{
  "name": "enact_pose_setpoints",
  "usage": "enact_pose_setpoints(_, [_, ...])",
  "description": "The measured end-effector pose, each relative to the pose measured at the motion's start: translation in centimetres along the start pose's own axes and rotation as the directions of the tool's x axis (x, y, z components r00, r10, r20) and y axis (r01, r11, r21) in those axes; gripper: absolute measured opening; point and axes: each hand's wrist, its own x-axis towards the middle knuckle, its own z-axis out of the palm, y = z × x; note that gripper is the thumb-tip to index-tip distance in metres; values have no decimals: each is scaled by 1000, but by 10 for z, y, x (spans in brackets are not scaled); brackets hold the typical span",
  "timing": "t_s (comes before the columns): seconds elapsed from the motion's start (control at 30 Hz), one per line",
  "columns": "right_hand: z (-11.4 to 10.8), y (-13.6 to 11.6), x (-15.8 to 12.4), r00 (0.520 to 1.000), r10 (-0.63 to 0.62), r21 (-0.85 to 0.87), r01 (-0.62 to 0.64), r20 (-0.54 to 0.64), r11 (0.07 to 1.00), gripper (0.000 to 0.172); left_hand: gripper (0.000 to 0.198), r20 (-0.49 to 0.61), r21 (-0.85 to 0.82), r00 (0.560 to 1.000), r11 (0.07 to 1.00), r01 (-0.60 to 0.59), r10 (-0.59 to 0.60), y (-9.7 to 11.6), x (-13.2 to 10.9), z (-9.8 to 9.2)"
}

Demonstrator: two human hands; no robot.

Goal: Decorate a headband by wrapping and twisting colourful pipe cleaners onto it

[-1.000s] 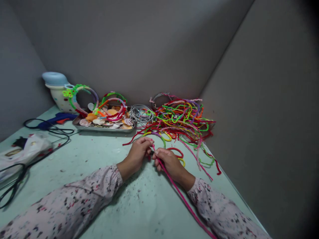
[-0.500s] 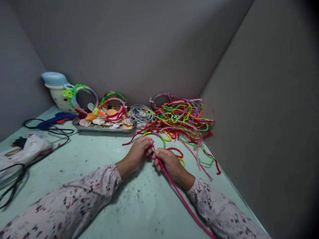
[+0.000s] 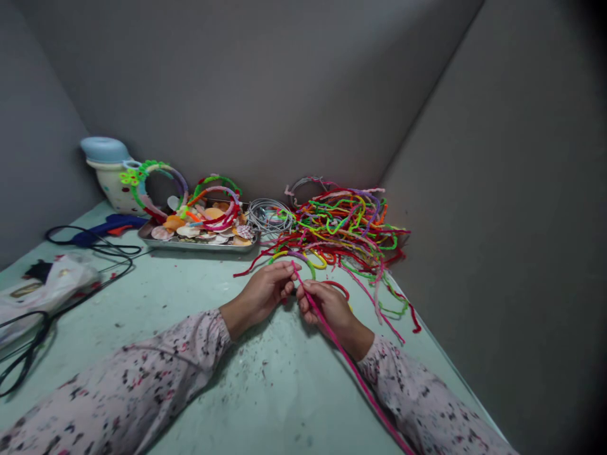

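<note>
A long pink pipe cleaner [image 3: 355, 368] runs from between my hands down past my right forearm and out at the bottom of the head view. My left hand [image 3: 264, 289] pinches it close to its upper end, the tip poking up above the fingers. A short way along, my right hand [image 3: 332, 311] grips the same strand between thumb and fingers. Partly hidden behind my right hand is a red and yellow loop [image 3: 337, 288], perhaps a scissors handle. Something small and dark shows between the hands, too covered to name.
Behind my hands lies a tangled heap of coloured pipe cleaners [image 3: 344, 218], beside a grey wire coil [image 3: 270, 215]. A metal tray [image 3: 203, 247] holds shells and decorated hoops. At left are a bottle [image 3: 111, 180], a blue tool [image 3: 107, 227], black cable [image 3: 45, 322] and plastic bag [image 3: 71, 281].
My right hand has shifted slightly to the right and down along the pink pipe cleaner, widening the gap between my hands. My left hand has barely moved.
</note>
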Motion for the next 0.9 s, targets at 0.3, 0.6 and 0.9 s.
enact_pose_setpoints(0.3, [0,0,1,999,31,123,-32,6,992,24,14,8,-21,1000,999,30,-30,-1,-1,-2])
enact_pose_setpoints(0.6, [-2,1,0,999,20,51,-21,26,998,25,17,-33,24,999,999,21,-21,-2,0,-2])
enact_pose_setpoints(0.9, [2,-1,-2,997,-65,-175,72,45,982,26,23,-116,67,993,998,12,-4,-1,-1,1])
